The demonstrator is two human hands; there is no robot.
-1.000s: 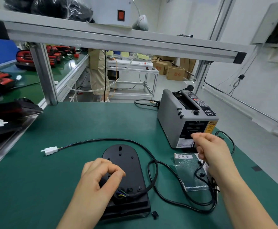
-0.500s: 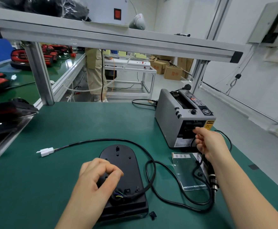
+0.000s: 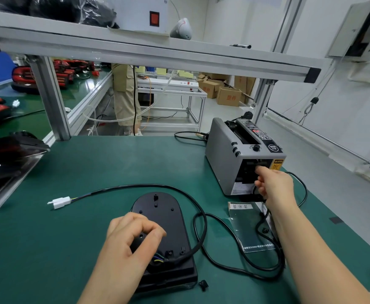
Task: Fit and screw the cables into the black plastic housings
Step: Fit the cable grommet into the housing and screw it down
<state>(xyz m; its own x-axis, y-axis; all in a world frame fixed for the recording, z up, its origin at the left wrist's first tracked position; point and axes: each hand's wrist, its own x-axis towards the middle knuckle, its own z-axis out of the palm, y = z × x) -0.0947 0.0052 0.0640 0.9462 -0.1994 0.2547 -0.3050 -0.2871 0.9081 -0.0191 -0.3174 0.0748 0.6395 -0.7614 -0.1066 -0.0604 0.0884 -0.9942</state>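
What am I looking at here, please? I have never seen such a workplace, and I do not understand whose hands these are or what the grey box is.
There is no robot. The camera sits on a person's head and looks down at that person's own two hands over a green work mat. The left hand rests with curled fingers on a black plastic housing, where a black cable enters; its far end carries a white connector. The right hand reaches to the outlet of the grey box, apparently a tape dispenser; whether it pinches anything is not visible. A clear plastic bag lies nearby.
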